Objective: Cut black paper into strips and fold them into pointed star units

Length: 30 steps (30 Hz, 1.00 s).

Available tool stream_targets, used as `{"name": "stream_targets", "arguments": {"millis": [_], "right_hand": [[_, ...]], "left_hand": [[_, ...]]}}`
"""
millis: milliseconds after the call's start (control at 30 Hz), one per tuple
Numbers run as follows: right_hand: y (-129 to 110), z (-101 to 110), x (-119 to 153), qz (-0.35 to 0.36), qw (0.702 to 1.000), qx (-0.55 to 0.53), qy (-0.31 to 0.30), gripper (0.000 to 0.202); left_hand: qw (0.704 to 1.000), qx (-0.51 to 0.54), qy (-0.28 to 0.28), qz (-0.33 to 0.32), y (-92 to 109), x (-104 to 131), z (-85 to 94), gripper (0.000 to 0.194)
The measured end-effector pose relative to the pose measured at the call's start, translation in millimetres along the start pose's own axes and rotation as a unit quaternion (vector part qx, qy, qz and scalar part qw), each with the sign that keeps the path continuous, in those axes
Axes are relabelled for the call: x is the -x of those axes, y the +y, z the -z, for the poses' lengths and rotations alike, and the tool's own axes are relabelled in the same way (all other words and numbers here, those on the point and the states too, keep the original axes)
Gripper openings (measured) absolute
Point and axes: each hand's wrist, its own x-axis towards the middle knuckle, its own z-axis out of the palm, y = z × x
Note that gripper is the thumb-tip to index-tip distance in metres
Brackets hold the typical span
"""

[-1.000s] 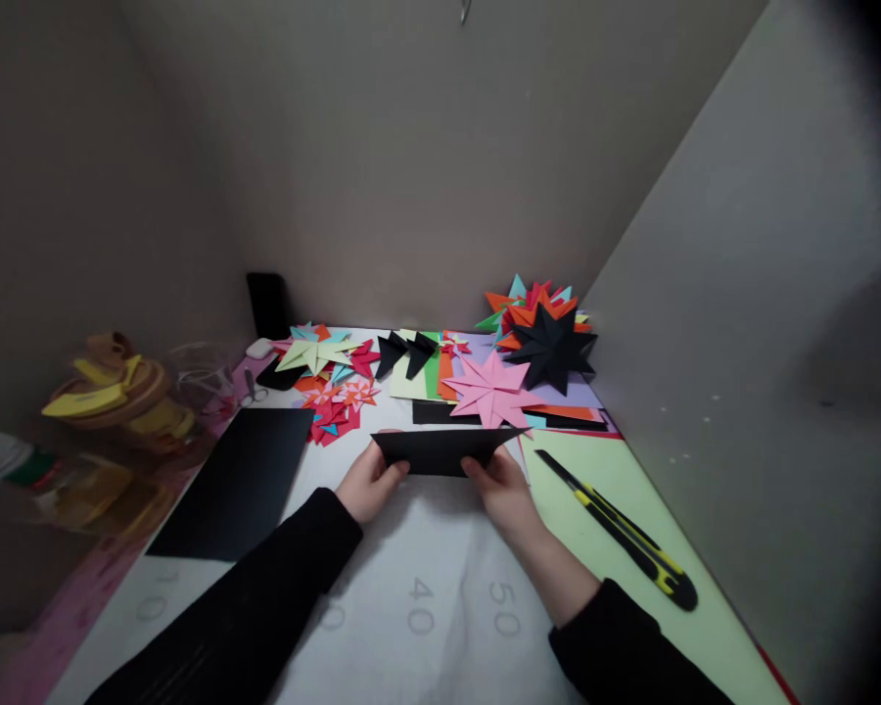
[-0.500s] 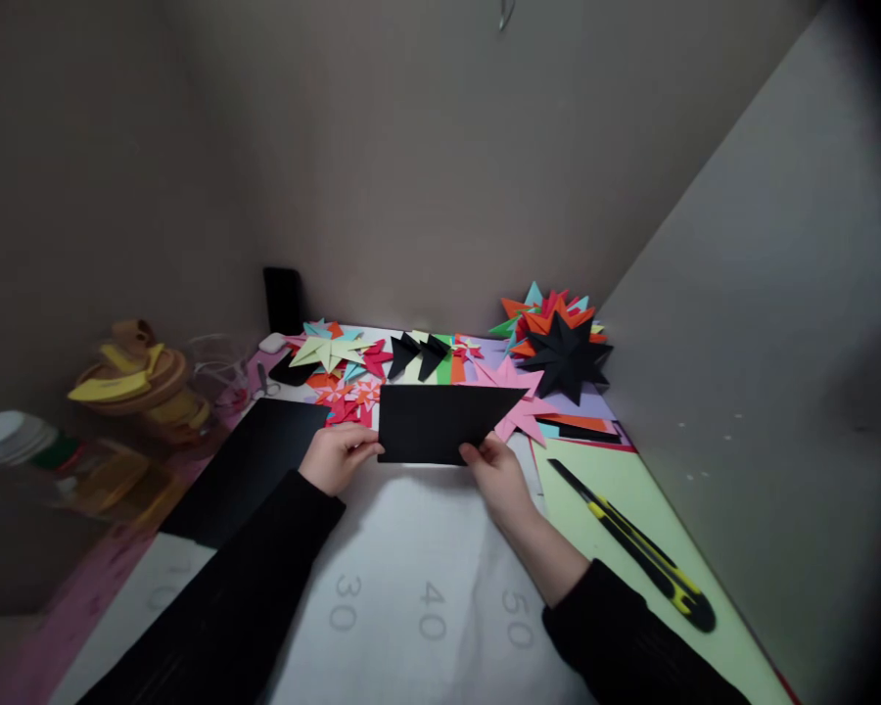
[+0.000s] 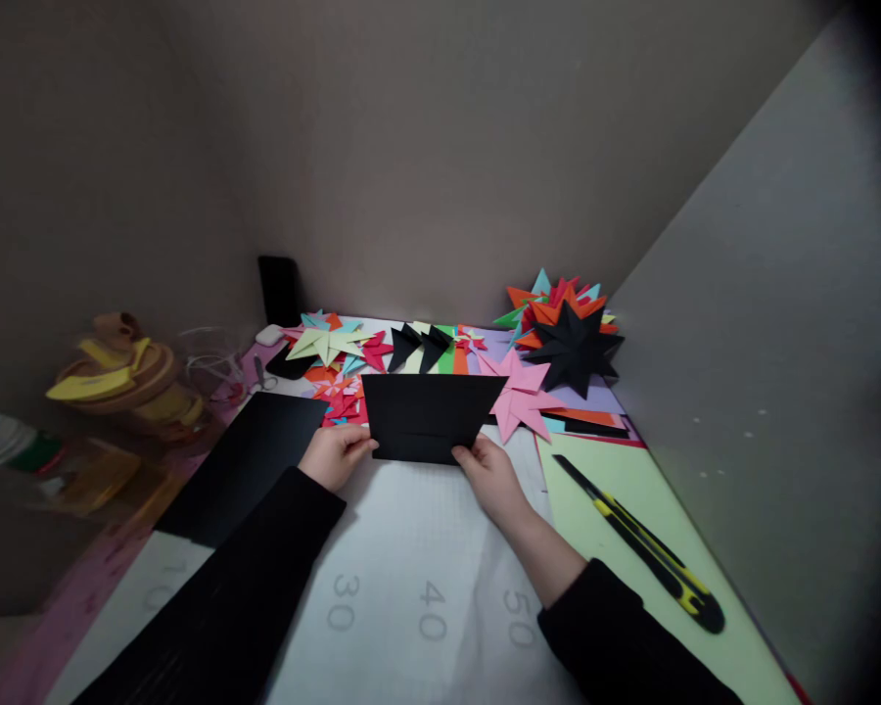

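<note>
A piece of black paper [image 3: 430,416] is held up between both hands above the pale mat [image 3: 389,548], its upper edge wider than its lower edge. My left hand [image 3: 338,456] pinches its lower left side between thumb and fingers. At the lower right corner, my right hand [image 3: 493,472] grips it with the thumb in front; the other fingers are partly hidden behind the paper. Just beyond it lie two folded black pieces [image 3: 420,347], and a pink paper star [image 3: 520,394] is to its right.
Black sheets [image 3: 246,465] lie on the left. A yellow-black cutter [image 3: 642,543] rests on pale green paper [image 3: 587,509] at right. Behind stand a black paper star [image 3: 574,348] and a dark upright object [image 3: 279,291]. Jars and a yellow-brown container [image 3: 128,377] are far left.
The black paper has shifted slightly left and its outline has changed from a long point at the right to a more even shape. Both hands keep hold of it; the view has shifted slightly.
</note>
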Motion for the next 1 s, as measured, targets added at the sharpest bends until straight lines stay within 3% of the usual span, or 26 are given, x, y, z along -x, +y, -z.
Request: {"name": "stream_targets", "arguments": {"millis": [367, 633, 767, 900, 1000], "right_hand": [[-11, 10, 5, 0.001, 0.997, 0.044, 0.068, 0.018], [-17, 11, 7, -0.007, 0.996, 0.054, 0.074, 0.025], [-18, 15, 7, -0.020, 0.998, 0.024, 0.052, 0.033], [-19, 18, 7, -0.072, 0.996, -0.060, 0.007, 0.037], [-26, 17, 9, -0.110, 0.990, -0.091, -0.008, 0.038]], "left_hand": [[1.000, -0.009, 0.006, -0.004, 2, 1, 0.1, 0.025], [1.000, 0.021, -0.001, 0.014, 7, 1, 0.8, 0.025], [0.998, 0.048, -0.017, 0.041, 15, 2, 6.3, 0.034], [0.962, 0.216, -0.077, 0.150, 20, 3, 8.7, 0.036], [0.929, 0.305, -0.082, 0.190, 21, 4, -0.9, 0.032]]}}
